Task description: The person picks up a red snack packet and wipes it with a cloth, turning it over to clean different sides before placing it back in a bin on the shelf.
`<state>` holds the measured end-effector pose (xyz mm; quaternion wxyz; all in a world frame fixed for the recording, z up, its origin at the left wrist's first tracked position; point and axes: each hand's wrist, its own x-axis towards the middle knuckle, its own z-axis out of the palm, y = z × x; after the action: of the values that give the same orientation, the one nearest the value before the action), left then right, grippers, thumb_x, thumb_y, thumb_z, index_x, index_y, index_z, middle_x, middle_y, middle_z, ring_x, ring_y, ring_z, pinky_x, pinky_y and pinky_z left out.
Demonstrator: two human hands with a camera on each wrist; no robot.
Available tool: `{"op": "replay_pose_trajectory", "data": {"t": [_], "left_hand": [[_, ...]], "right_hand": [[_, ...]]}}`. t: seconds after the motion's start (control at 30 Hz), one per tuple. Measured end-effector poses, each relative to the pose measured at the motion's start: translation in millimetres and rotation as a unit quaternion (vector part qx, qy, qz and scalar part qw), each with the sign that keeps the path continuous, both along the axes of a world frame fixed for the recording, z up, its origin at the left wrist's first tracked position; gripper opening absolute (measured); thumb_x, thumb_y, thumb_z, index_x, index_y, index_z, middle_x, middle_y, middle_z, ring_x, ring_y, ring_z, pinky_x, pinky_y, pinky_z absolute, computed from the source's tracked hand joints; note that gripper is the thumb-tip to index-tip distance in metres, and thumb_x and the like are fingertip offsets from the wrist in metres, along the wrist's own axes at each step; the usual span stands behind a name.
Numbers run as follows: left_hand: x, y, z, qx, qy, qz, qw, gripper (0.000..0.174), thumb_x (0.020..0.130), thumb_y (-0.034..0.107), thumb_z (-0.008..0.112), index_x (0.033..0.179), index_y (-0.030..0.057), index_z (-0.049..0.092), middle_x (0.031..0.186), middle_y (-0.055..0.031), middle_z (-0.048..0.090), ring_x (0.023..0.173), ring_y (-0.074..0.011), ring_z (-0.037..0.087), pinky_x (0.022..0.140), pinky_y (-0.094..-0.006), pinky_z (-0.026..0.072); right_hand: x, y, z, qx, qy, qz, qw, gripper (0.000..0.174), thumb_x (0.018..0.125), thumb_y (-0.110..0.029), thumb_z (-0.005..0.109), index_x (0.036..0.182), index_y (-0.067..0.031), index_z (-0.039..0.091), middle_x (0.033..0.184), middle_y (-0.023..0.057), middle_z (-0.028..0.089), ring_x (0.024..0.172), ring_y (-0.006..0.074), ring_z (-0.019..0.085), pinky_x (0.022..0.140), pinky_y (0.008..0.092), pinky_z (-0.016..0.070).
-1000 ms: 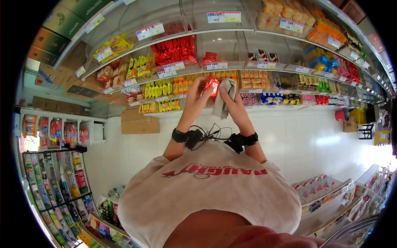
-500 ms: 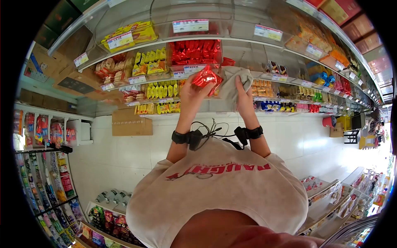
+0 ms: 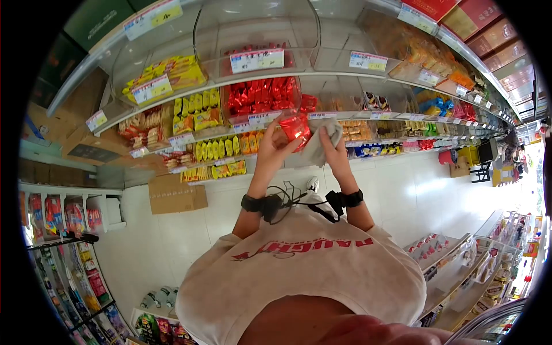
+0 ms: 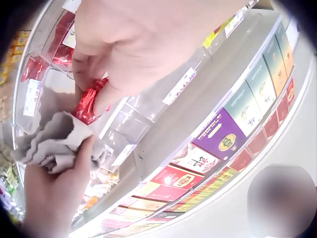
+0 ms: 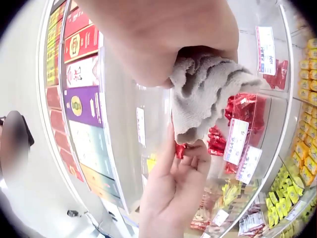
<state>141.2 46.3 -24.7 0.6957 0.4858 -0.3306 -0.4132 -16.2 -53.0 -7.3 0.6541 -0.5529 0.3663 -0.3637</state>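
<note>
In the head view my left hand (image 3: 270, 155) pinches a shiny red foil packet (image 3: 296, 131) between thumb and fingers. My right hand (image 3: 336, 155) grips a crumpled grey cloth (image 3: 313, 146) close beside that packet. The left wrist view has the red packet (image 4: 88, 105) in the left fingertips, with the cloth (image 4: 59, 139) bunched just below it. Seen from the right wrist, the folded cloth (image 5: 208, 94) hangs from the curled right hand and hides most of the packet. A bin of similar red packets (image 3: 261, 95) stands on the shelf beyond the hands.
Clear bins with price tags (image 3: 257, 60) line the tiered shelf. Yellow snack packs (image 3: 198, 109) sit left of the red ones, and a few red packets (image 3: 309, 103) lie in the bin to their right. A cardboard box (image 3: 178, 194) rests on the floor.
Both hands and the head view have shifted left along the shelf, toward the full red bin. The cloth hung folded down earlier, then spread out beside the packet. Both hands keep their holds.
</note>
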Motion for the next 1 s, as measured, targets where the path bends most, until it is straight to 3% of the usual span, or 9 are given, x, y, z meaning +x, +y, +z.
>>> {"op": "replay_pose_trajectory", "data": {"t": [0.03,0.13,0.3,0.4,0.5,0.6,0.73,0.87,1.0], "left_hand": [[1,-6,-5,0.010,-0.025,-0.015,1.000,0.079,0.088,-0.002,0.073,0.155,0.0069,0.032,0.108,-0.0087,0.069,0.095,-0.0136,0.068,0.080,-0.0287,0.0562],[-3,-26,-10,0.046,-0.064,-0.091,0.993,0.085,0.085,-0.004,0.075,0.157,0.0092,0.031,0.097,-0.0058,0.068,0.086,-0.0118,0.067,0.074,-0.0278,0.0555],[-23,-75,-19,0.060,-0.143,-0.094,0.983,0.080,0.088,-0.002,0.073,0.155,0.0069,0.032,0.104,-0.0078,0.069,0.094,-0.0154,0.068,0.081,-0.0295,0.0559],[-28,-114,-24,0.014,-0.226,-0.018,0.974,0.080,0.086,0.004,0.076,0.154,0.0043,0.033,0.103,-0.0103,0.070,0.092,-0.0172,0.069,0.079,-0.0307,0.0562],[-17,-151,-41,0.027,-0.257,0.028,0.966,0.078,0.086,0.007,0.076,0.152,0.0011,0.034,0.107,-0.0137,0.070,0.093,-0.0190,0.070,0.077,-0.0321,0.0565],[-1,-182,-57,0.072,-0.223,0.028,0.972,0.074,0.085,0.003,0.073,0.149,-0.0012,0.036,0.113,-0.0166,0.069,0.097,-0.0213,0.070,0.078,-0.0327,0.0567],[6,-200,-66,0.113,-0.295,0.045,0.948,0.064,0.080,-0.013,0.059,0.140,0.0016,0.044,0.120,-0.0142,0.065,0.113,-0.0224,0.064,0.091,-0.0337,0.0526],[3,-216,-71,0.139,-0.261,0.038,0.955,0.060,0.075,-0.011,0.057,0.134,-0.0018,0.050,0.123,-0.0186,0.064,0.114,-0.0306,0.064,0.095,-0.0362,0.0508],[-2,-218,-72,0.261,-0.535,0.043,0.803,0.066,0.078,-0.003,0.062,0.141,-0.0071,0.043,0.122,-0.0271,0.063,0.111,-0.0388,0.065,0.093,-0.0390,0.0523]], "right_hand": [[-2,-10,-2,0.045,-0.005,-0.011,0.999,0.026,0.098,-0.023,0.068,0.112,-0.0008,0.066,0.096,0.0022,0.068,0.089,0.0105,0.062,0.079,0.0286,0.0505],[-13,-33,-7,-0.160,0.108,0.094,0.977,0.029,0.098,-0.025,0.069,0.110,0.0012,0.066,0.094,0.0032,0.068,0.088,0.0095,0.061,0.077,0.0275,0.0497],[-16,-80,-33,-0.126,0.074,-0.050,0.988,0.027,0.099,-0.023,0.067,0.096,0.0032,0.066,0.076,0.0048,0.065,0.072,0.0097,0.057,0.064,0.0319,0.0479],[-14,-117,-49,-0.130,0.031,-0.075,0.988,0.022,0.100,-0.019,0.064,0.102,0.0030,0.065,0.081,0.0103,0.067,0.074,0.0196,0.063,0.068,0.0350,0.0486],[-6,-144,-46,-0.335,0.056,-0.171,0.925,0.023,0.096,-0.012,0.064,0.114,0.0027,0.061,0.094,0.0189,0.066,0.089,0.0355,0.065,0.077,0.0414,0.0495],[-5,-161,-49,-0.405,0.074,-0.057,0.909,0.037,0.089,-0.005,0.065,0.124,0.0013,0.055,0.111,0.0246,0.061,0.105,0.0458,0.058,0.088,0.0475,0.0472],[3,-172,-78,-0.390,0.098,0.121,0.908,0.045,0.089,-0.007,0.062,0.132,-0.0003,0.055,0.140,0.0229,0.055,0.126,0.0438,0.054,0.101,0.0447,0.0468],[0,-186,-70,-0.357,0.116,0.142,0.916,0.046,0.089,-0.007,0.059,0.133,0.0007,0.054,0.142,0.0244,0.053,0.124,0.0458,0.055,0.101,0.0473,0.0474],[15,-199,-83,-0.349,0.190,0.200,0.896,0.039,0.089,-0.016,0.057,0.124,0.0023,0.058,0.124,0.0276,0.062,0.112,0.0482,0.059,0.093,0.0513,0.0496]]}}
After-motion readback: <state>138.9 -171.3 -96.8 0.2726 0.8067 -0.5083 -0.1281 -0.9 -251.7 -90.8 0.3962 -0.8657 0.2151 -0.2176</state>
